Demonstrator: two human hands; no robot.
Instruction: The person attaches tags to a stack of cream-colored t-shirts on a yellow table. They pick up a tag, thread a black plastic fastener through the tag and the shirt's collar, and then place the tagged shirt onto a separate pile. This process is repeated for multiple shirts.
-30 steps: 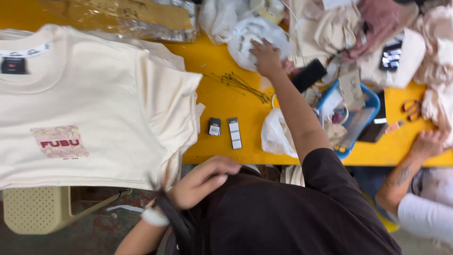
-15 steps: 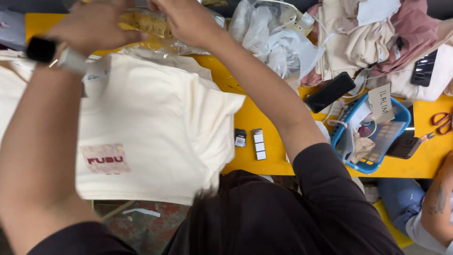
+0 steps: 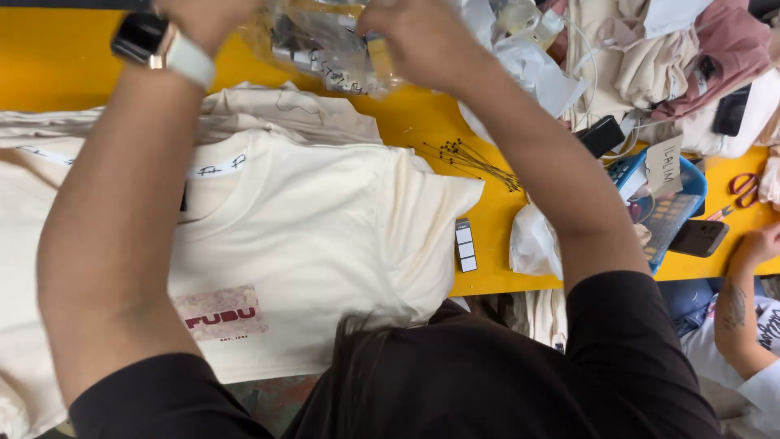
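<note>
Both my hands are raised over the far side of a yellow table (image 3: 49, 73). My left hand (image 3: 207, 18), with a watch on the wrist, and my right hand (image 3: 414, 36) each grip an end of a crinkled clear plastic bag (image 3: 325, 45) held above the table. Below my arms a cream T-shirt (image 3: 325, 244) with a small red printed patch lies flat, front up, on top of other cream shirts.
Black tag pins (image 3: 471, 158) and a small label strip (image 3: 464, 245) lie right of the shirt. A blue tray (image 3: 682, 199), phones (image 3: 601, 134), red scissors (image 3: 743, 191) and heaped garments (image 3: 666, 65) fill the right side. Another person's arm (image 3: 743, 284) rests at the right edge.
My left hand rose from my lap to the bag at the table's far side. Both hands now hold the plastic bag closer to me, above the shirt's collar.
</note>
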